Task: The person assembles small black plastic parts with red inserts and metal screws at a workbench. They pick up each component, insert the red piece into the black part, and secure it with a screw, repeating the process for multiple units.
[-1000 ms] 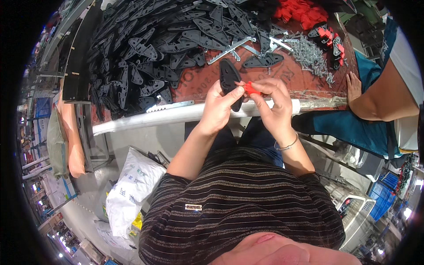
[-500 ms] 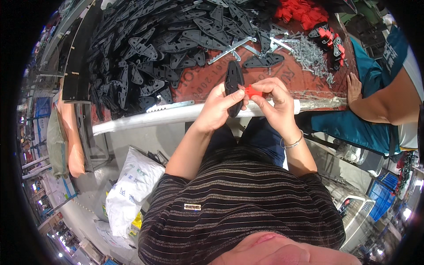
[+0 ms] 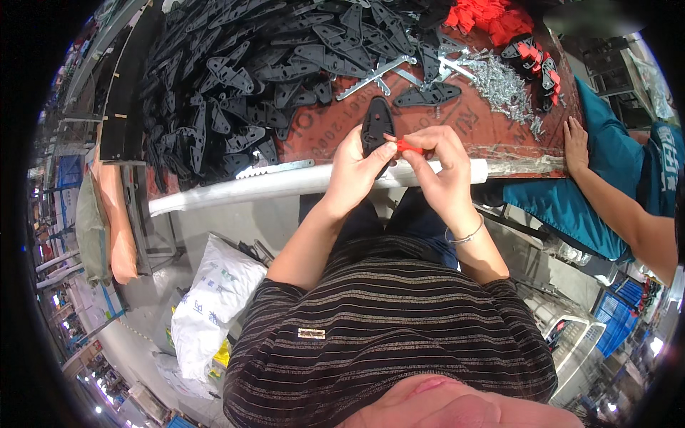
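Note:
My left hand (image 3: 357, 167) is closed around a black elongated plastic part (image 3: 377, 123), which stands upright over the table's near edge. Between the thumb and fingers of my right hand (image 3: 444, 162) is a small red plastic piece (image 3: 408, 146), pressed up to the side of the black part. Just where the two meet, my left thumb and fingers hide the contact. Beyond my hands a single black part (image 3: 428, 95) lies on the red-brown tabletop (image 3: 357, 118), close to a few toothed metal strips (image 3: 377, 77).
Black parts (image 3: 242, 71) heap across the far left. Metal springs (image 3: 499, 85) and red pieces (image 3: 489, 18) are piled at the far right. A white padded roll (image 3: 285, 182) lines the near edge. At right, a co-worker's hand (image 3: 575, 146) rests on the table. A white sack (image 3: 214, 299) lies lower left.
The red piece has turned flatter against the black part, with my right hand tilting slightly. The black part has tipped a little. The co-worker at right has leaned away.

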Available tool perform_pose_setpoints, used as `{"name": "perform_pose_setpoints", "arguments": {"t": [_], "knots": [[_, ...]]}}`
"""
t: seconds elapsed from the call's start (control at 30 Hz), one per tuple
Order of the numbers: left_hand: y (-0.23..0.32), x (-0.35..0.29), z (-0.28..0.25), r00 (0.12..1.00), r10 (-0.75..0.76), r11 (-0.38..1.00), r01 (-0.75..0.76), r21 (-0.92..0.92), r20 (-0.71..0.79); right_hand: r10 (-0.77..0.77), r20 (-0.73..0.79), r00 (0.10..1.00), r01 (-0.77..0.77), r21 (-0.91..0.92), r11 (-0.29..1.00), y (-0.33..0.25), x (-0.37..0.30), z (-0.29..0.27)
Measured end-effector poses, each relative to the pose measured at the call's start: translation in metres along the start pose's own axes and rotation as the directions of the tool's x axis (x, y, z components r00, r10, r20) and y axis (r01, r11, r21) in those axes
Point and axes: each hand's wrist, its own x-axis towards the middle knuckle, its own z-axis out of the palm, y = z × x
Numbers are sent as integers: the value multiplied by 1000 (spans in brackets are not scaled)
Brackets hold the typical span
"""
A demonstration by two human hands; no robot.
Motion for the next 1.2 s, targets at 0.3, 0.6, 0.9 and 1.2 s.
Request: {"name": "perform_pose_setpoints", "arguments": {"t": [0.3, 0.6, 0.9, 1.2], "knots": [[-2, -4, 18, 999, -12, 948, 27, -318, 47, 82, -91, 992, -50, 305, 951, 2, -5, 6], [-3, -7, 12, 998, -62, 918, 52, -392, -13, 486, 180, 855, -463, 687, 560, 16, -5, 7], [-1, 7, 21, 996, -47, 933, 17, -358, -74, 265, 29, 964, -212, 688, 694, 26, -1, 9], [-6, 15, 19, 999, -31, 937, 20, -349, -26, 202, -70, 977, -184, 210, 960, 11, -4, 1]]}}
